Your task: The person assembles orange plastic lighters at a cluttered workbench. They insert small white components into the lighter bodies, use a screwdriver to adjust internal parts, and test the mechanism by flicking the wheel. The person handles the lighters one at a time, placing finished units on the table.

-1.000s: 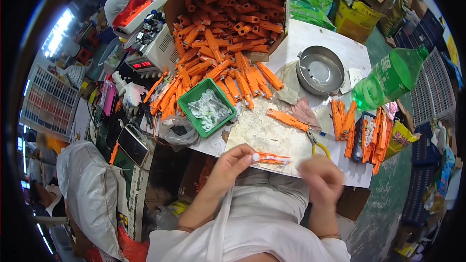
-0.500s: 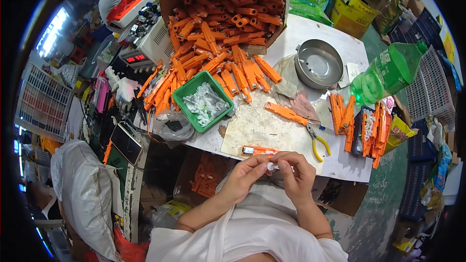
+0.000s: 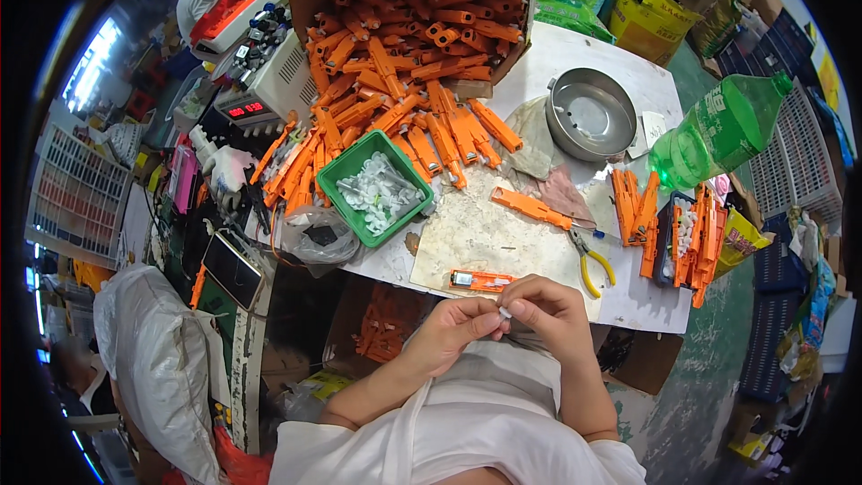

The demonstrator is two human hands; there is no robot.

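Note:
Close to my body, just off the table's near edge, my left hand (image 3: 455, 336) and my right hand (image 3: 554, 314) meet with fingers pinched together. Between their fingertips is a small white plastic piece (image 3: 505, 313), mostly covered by the fingers. Just beyond the hands an orange plastic housing (image 3: 482, 281) lies on the worn board (image 3: 458, 247), with a pale part set in its left end. Farther off on the board rests another orange housing (image 3: 532, 207). Yellow-handled pliers (image 3: 593, 271) lie to the right of it.
A green bin (image 3: 376, 189) of clear-white plastic parts stands left of the board. Behind it, orange housings (image 3: 395, 63) spill from a large box. A steel bowl (image 3: 592, 114), a green bottle (image 3: 718, 133) and a container of orange housings (image 3: 691, 238) are on the right.
My fingers have closed further over the white piece, and its round end shows less. My right hand has turned slightly. The orange housing near my hands is now less covered.

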